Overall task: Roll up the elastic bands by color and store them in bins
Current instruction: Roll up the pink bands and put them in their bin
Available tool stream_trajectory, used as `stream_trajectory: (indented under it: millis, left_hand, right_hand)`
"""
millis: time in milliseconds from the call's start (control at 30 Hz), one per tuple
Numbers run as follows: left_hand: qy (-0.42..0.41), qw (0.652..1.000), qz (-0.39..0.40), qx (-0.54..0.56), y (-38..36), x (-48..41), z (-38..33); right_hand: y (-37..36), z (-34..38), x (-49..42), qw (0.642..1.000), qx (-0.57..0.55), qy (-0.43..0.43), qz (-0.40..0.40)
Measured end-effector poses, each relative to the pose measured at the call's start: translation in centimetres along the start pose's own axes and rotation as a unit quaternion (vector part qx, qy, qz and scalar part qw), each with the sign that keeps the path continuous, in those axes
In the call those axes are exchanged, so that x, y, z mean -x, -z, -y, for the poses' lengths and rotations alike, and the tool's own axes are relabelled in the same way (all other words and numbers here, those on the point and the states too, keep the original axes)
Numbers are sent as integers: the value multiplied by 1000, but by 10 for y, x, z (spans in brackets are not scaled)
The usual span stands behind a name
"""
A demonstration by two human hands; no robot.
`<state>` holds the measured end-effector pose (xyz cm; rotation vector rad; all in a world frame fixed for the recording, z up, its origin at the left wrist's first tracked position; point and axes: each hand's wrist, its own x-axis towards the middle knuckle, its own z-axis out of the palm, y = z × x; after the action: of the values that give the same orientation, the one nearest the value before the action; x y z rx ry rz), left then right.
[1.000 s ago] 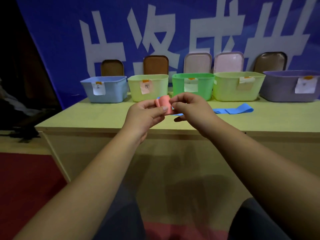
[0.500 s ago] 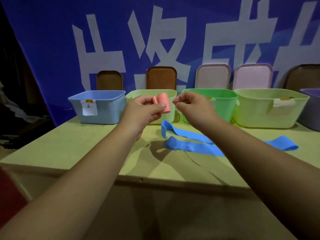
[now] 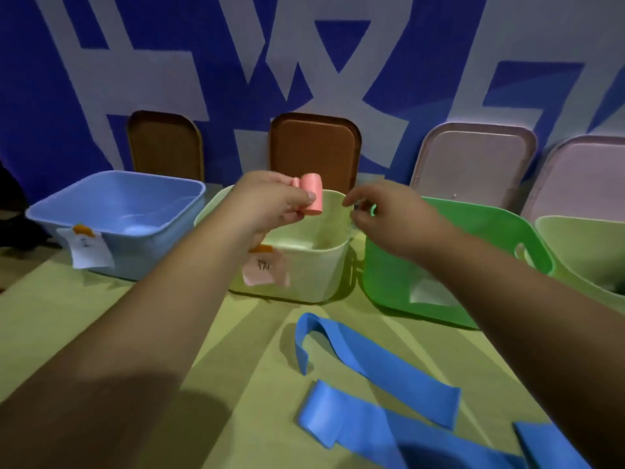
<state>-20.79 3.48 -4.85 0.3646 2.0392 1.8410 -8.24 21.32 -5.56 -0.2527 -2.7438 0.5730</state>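
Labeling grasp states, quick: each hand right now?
Left hand: holding the rolled pink elastic band.
Right hand: open, loosely curled, empty.

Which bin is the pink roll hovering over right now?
The pale yellow-green bin with the pink label, between the blue bin and the bright green bin; the left hand holds the pink roll above its opening.

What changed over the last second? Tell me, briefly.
The right hand let go of the pink roll, which both hands had held; the left hand alone pinches it and has carried it forward over the pale green bin. The right hand hovers beside, holding nothing. The blue band stayed on the table.
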Motion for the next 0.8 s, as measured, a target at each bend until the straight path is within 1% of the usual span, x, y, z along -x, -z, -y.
stream_trajectory:
  millis: [100,200,333,533,633,800]
  left_hand:
    - [86,995,-2,-51,-8,-26,-4]
    - [156,981,17,-118,-16,-40,-1]
    - [224,956,56,-179,-32,-48,9]
    - [306,923,96,-214,-48,-66,23]
    - [329,909,95,-236,-50,-78,33]
    - [311,898,96,-295,-49,-92,51]
  right_hand:
    - [2,-5,-12,998,-20,-34,54]
    - [4,-8,-17,995,-44,-38,85]
    - [2,-20,-18,992,-74,-23,100]
    - [-6,-27,-18,990,-114,-17,86]
    - [-9,-28,-17,987,-123,-25,95]
    - [-10,-29,-16,984,-139,-40,105]
